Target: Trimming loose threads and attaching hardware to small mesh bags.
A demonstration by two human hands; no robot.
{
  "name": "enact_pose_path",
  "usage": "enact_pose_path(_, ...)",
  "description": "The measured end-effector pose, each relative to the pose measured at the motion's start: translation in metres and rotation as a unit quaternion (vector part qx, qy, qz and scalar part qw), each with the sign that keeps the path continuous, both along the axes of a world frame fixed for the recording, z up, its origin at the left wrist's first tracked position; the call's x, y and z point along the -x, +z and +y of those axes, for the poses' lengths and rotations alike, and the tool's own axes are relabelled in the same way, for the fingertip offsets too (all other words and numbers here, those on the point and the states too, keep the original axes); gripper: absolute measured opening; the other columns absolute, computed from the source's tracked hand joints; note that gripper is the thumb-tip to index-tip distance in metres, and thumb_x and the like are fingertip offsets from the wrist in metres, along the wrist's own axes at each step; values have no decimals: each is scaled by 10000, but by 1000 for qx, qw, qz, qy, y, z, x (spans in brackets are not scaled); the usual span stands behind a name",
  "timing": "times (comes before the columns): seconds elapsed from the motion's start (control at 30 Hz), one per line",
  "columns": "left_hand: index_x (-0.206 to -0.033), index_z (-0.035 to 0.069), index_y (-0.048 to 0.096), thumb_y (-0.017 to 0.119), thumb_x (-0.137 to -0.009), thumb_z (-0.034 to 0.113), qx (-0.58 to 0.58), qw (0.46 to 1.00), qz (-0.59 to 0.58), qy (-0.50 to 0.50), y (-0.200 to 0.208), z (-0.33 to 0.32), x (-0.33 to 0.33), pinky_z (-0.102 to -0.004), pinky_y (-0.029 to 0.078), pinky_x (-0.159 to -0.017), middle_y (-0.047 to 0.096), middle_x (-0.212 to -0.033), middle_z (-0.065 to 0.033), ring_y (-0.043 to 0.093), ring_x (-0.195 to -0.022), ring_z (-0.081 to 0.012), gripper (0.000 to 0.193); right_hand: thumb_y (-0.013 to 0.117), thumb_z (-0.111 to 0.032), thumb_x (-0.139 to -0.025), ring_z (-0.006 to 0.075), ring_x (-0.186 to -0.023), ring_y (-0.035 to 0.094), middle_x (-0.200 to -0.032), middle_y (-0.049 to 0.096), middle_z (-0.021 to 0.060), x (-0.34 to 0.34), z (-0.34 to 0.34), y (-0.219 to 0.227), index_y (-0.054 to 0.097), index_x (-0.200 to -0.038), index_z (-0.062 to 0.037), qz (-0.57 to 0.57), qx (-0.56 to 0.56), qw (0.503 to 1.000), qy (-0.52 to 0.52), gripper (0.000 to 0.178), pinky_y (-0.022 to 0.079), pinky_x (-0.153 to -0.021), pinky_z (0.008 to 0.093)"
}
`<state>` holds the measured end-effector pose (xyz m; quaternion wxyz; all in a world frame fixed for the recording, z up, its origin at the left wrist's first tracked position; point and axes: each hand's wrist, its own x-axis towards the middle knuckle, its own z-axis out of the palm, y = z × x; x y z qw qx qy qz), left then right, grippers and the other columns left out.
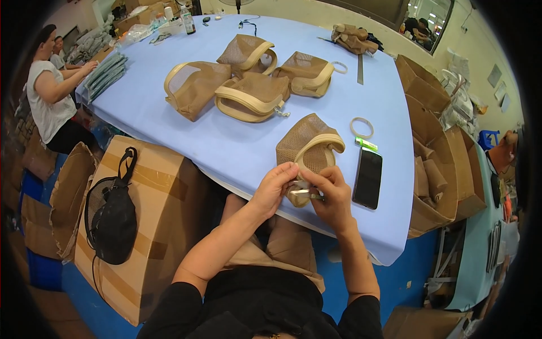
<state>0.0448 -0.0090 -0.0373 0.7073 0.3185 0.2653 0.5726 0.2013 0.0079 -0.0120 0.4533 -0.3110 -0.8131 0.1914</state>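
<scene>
Left hand [275, 187] pinches mesh pouch [293, 139] at table's [237, 152] near edge; shiny piece [301, 194] pinched in right hand [333, 195], slipping, could snag mesh.

The phone [367, 178] lies on the desk [243, 150]. Behind the phone lies the ring [371, 125]. Left of the phone is the pouch [299, 135], with the left hand [275, 185] and right hand [333, 195] at its near end. Four further pouches [257, 90] lie behind and left of the phone; the ruler [360, 70], far behind it. Right of the phone, beside the desk, stands the carton [467, 175].
</scene>
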Motion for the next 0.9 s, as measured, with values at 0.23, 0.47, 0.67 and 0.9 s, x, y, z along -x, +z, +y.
enact_pose_path(0.23,-931,42,528,447,-897,228,14,999,-10,32,1,-1,-6,-208,449,-726,589,-895,-39,558,-813,-85,206,571,72,-570,206,-594,542,-765,486,62,-6,-3,1,578,-763,-62,-1,6,1000,-7,235,451,-523,278)
enact_pose_path(0.47,-881,59,527,461,-890,221,18,999,-1,47,1,-2,-8,-197,435,-696,576,-852,-13,540,-781,-66,174,585,67,-558,186,-597,546,-765,485,53,-11,-5,-5,598,-803,-80,-42,-50,998,-11,286,461,-512,277)
enact_pose_path(0.67,-882,66,511,465,-891,219,22,999,-9,48,-2,-5,-14,-207,411,-701,549,-838,-1,510,-776,-67,160,580,85,-564,198,-629,556,-769,493,66,-11,-12,-8,578,-812,-68,-55,-26,998,-16,291,471,-525,288)
enact_pose_path(0.9,-937,50,509,489,-884,210,-9,992,-43,118,-11,-15,-40,-217,389,-779,553,-895,-13,495,-863,-72,169,570,89,-620,212,-639,534,-758,527,96,-12,-15,-27,552,-800,-16,90,80,990,-77,210,422,-547,269)
